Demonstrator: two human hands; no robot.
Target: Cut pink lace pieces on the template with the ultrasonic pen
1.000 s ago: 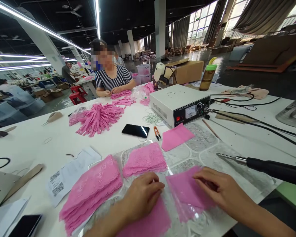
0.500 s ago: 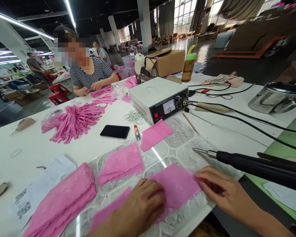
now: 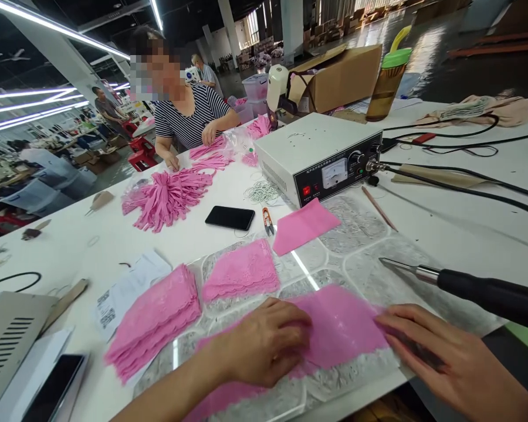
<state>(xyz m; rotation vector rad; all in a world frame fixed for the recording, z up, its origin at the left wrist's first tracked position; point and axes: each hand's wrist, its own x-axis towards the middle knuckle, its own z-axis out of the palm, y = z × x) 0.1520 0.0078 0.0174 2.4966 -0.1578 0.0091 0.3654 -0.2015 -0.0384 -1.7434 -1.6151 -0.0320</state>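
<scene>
A thin pink fabric piece (image 3: 341,328) lies on the grey marble-patterned sheet (image 3: 356,264) before me. My left hand (image 3: 270,340) rests on its left part, fingers curled down against the cloth; the fingertips are partly hidden. At the right corner, my right hand (image 3: 440,351) pinches the edge between thumb and fingers. More pink cloth (image 3: 229,398) shows beneath my left forearm. Two stacks of scalloped pink pieces, a thick stack (image 3: 158,316) and a smaller stack (image 3: 242,272), sit to the left. Above my right hand is a black-handled tool with a pointed metal tip (image 3: 475,287).
A control box with a dial (image 3: 321,158) stands behind the sheet, cables running right. Near it lie a single pink piece (image 3: 305,227), orange thread snips (image 3: 268,221) and a phone (image 3: 230,217). Across the table a person in stripes (image 3: 193,117) sits by pink strips (image 3: 171,196).
My view has turned left, bringing another box and phone in at lower left. Both hands stay on the same pink piece. The co-worker's hands have moved farther apart.
</scene>
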